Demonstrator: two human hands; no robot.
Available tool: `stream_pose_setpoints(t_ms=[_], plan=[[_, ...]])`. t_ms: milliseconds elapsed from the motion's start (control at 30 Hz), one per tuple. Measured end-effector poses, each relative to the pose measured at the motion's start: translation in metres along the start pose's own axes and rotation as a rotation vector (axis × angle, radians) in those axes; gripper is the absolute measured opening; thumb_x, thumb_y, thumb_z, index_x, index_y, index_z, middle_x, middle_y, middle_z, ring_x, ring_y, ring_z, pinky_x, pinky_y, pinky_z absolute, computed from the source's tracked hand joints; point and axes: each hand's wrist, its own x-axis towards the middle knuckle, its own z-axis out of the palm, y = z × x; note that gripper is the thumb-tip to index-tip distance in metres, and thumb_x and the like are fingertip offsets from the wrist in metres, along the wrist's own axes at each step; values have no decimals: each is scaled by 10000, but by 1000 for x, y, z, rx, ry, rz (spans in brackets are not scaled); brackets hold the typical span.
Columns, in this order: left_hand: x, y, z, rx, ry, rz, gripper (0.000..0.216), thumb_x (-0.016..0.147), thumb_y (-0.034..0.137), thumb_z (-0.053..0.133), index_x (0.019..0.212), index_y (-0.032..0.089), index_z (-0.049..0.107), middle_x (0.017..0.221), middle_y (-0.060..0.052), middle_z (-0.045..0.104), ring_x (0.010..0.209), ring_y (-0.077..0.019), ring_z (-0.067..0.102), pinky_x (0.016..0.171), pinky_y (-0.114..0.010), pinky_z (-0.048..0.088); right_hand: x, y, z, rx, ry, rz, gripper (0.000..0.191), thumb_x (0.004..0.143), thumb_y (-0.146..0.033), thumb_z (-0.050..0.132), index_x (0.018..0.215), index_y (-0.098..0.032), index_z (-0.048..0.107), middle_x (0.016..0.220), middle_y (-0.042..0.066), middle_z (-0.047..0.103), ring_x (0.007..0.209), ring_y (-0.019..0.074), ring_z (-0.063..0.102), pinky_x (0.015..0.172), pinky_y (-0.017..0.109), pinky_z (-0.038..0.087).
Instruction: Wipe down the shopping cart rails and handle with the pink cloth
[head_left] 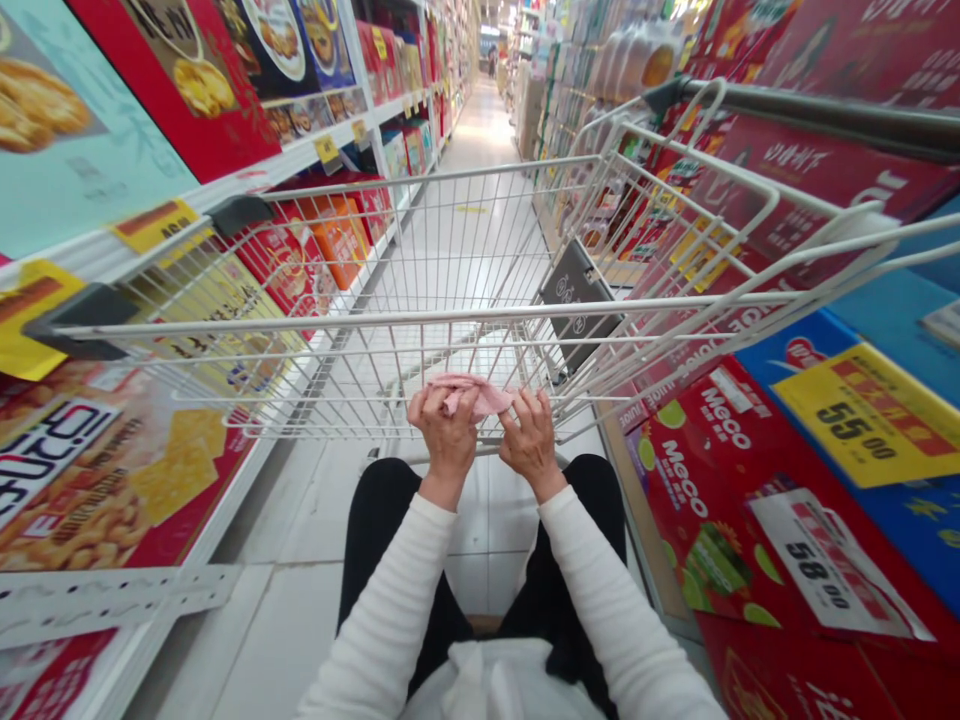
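A shopping cart (420, 318) of pale metal wire stands sideways in front of my knees. My left hand (448, 440) grips a crumpled pink cloth (472, 392) against the lower wires of the near side. My right hand (531, 435) is closed beside it, fingers curled at the wires, with the cloth's right end between thumb and fingers. How far the cloth reaches behind the wires is hidden.
Shelves with boxed goods (277, 250) line the left; stacked red drink cartons (705, 470) with price cards (874, 415) stand close on the right. Dark panel (577, 305) hangs on the cart. Beyond it, the tiled aisle (480, 130) runs back between goods.
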Motion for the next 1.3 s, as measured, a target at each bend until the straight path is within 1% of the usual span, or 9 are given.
stream_pose_setpoints(t_ms=[133,300,400,567,700,867,1000,1167,1300], plan=[[-5,1,-11,-8,-50,-32,218,937,289,558,985,278,770,1088,-123,525,1153,-280,414,1051,-455,387,-2,1,-2,39,-38,21,374,821,-77,473,1085,-207,704,1299,123,675,1331,243,532,1193,533,384],[48,31,-24,-90,69,-15,220,962,300,545,1039,296,751,1137,-103,483,1207,-278,377,1103,-475,325,4,-5,-7,39,48,46,518,832,-49,431,1263,-217,665,1257,110,695,1308,227,551,1195,504,393],[60,39,-21,-101,98,6,206,963,308,553,1029,294,747,1137,-98,478,1224,-279,363,1115,-475,312,4,-5,-6,70,79,40,557,832,-41,425,1315,-219,638,1280,107,687,1327,223,534,1212,494,376],[16,19,-14,31,-30,14,218,937,239,563,1032,282,755,1135,-110,515,1195,-280,391,1090,-461,336,-5,-1,-2,112,33,48,519,833,-62,427,1263,-236,658,1299,94,679,1352,234,525,1218,542,366],[-9,5,-23,47,-122,26,275,927,179,540,1081,269,749,1156,-121,519,1178,-285,407,1046,-453,357,-5,0,-2,118,66,25,450,824,-41,433,1159,-215,678,1316,100,679,1369,228,508,1213,530,379],[29,20,-39,33,54,48,268,936,184,540,1114,260,725,1176,-112,475,1183,-274,404,1065,-451,352,1,-3,-4,116,98,33,562,815,-27,419,1295,-223,636,1284,90,695,1368,202,507,1241,484,343],[49,28,-33,14,152,81,209,942,230,564,1074,270,722,1167,-101,460,1187,-266,393,1077,-449,356,2,-3,-5,105,111,45,612,814,-24,413,1352,-241,610,1269,80,700,1347,198,525,1246,466,338],[0,-3,-10,33,42,2,180,946,284,555,979,241,726,1106,-103,479,1161,-270,410,1063,-465,358,3,-2,-6,108,140,13,540,806,-7,429,1258,-209,645,1227,89,714,1369,198,511,1240,464,353],[-29,-20,-9,4,-14,31,186,952,298,554,964,241,731,1092,-100,484,1174,-271,417,1065,-456,347,-2,-5,-5,95,114,57,581,806,-3,410,1295,-222,636,1274,84,704,1397,189,490,1258,470,320]])
